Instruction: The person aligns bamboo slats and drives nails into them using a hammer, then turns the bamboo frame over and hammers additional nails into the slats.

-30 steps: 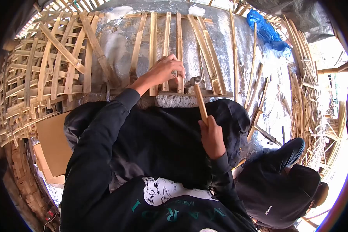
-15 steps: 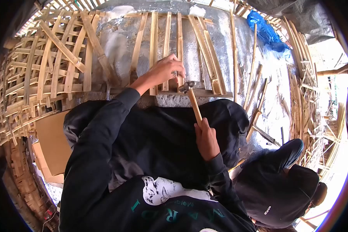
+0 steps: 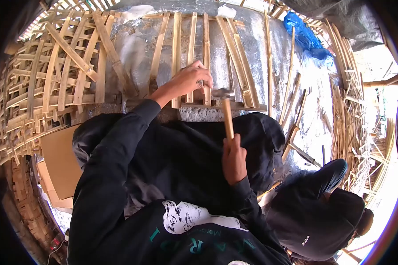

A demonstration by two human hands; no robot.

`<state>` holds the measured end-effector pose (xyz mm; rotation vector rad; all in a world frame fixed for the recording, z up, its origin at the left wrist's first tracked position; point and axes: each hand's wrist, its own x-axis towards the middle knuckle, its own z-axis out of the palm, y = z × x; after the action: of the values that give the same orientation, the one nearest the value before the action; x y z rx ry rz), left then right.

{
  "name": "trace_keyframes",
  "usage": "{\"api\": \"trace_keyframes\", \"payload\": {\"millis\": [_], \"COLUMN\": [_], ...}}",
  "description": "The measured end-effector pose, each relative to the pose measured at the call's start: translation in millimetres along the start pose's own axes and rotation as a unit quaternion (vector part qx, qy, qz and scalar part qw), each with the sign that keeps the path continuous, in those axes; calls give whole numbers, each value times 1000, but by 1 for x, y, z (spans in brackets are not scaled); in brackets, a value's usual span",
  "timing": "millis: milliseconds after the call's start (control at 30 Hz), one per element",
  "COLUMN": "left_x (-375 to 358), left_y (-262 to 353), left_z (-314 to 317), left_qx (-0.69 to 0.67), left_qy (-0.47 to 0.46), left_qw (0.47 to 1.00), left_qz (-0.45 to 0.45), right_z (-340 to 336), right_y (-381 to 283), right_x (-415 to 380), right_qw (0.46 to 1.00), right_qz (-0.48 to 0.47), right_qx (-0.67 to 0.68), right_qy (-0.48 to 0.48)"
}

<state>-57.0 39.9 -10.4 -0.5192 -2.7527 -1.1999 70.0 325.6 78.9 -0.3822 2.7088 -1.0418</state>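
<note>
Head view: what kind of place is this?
Probably an open-air bamboo craft workshop: nailed bamboo lattice frames piled at left, loose bamboo strips heaped at right, and the right hand swinging a hammer at slats.

Blue tarp point(image 3: 306, 36), cardboard sheet point(image 3: 62, 160), stacked bamboo frames point(image 3: 40, 84)

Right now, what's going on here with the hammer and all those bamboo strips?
A person is nailing bamboo slats together over a silver-covered surface. The right hand grips a wooden-handled hammer, its head down at the crosspiece. The left hand pinches something small against an upright slat, too small to identify. Another person in dark clothes crouches lower right.
</note>
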Motion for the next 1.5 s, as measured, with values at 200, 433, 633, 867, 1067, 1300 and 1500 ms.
{"api": "trace_keyframes", "payload": {"millis": [200,433,633,867,1067,1300,1500], "left_x": [-1,2,1,1,-3,4,5], "left_y": [-2,-5,-1,-5,-15,-16,-18], "left_z": [2,0,0,2,13,9,11], "left_qx": [7,-10,-23,-25,-47,-55,-46], "left_qy": [11,10,-5,-4,5,-23,-7], "left_qw": [1000,1000,1000,999,998,997,997], "left_qz": [15,8,11,35,50,51,55], "right_z": [-8,-23,-10,-3,-12,-18,-9], "right_y": [-1,-3,16,11,-9,4,10], "right_x": [2,10,5,0,-3,5,2], "right_qw": [999,998,998,999,997,995,997], "right_qz": [-35,-45,-16,2,-56,-81,-41], "right_qx": [-2,-45,-61,-35,-17,-51,-71], "right_qy": [-10,-13,-4,-15,-49,-29,-7]}}
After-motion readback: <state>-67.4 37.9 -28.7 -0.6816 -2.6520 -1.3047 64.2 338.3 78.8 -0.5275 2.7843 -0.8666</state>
